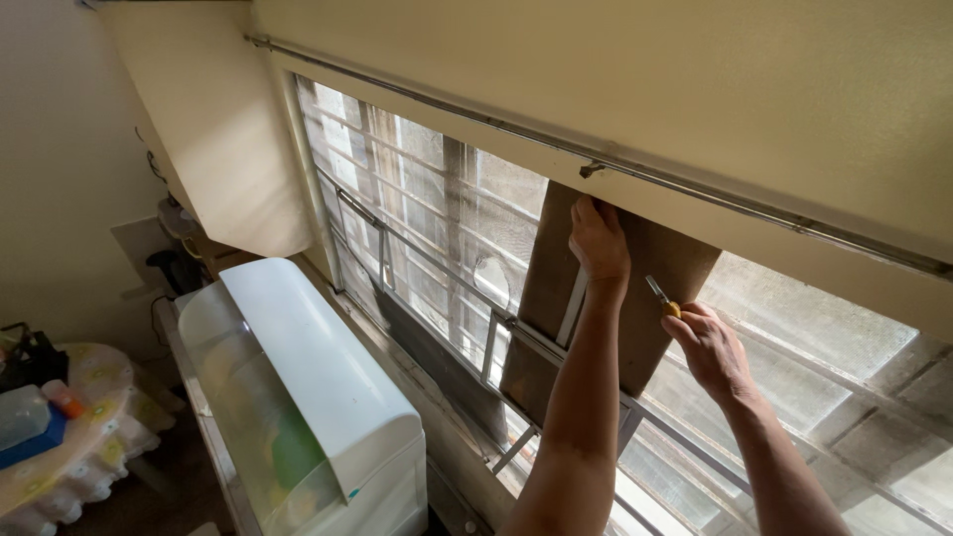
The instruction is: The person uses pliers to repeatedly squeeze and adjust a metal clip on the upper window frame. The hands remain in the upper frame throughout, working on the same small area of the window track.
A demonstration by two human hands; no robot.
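Cream-walled room, barred frosted window. White appliance at 7 o'clock. Left hand, fingers pressed flat on brown board against the window, centre. Right hand at 4 o'clock, fingers curled around yellow-handled screwdriver, tip touching board.

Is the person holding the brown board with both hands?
No, only the left hand presses on the board; the right hand grips a yellow-handled tool.
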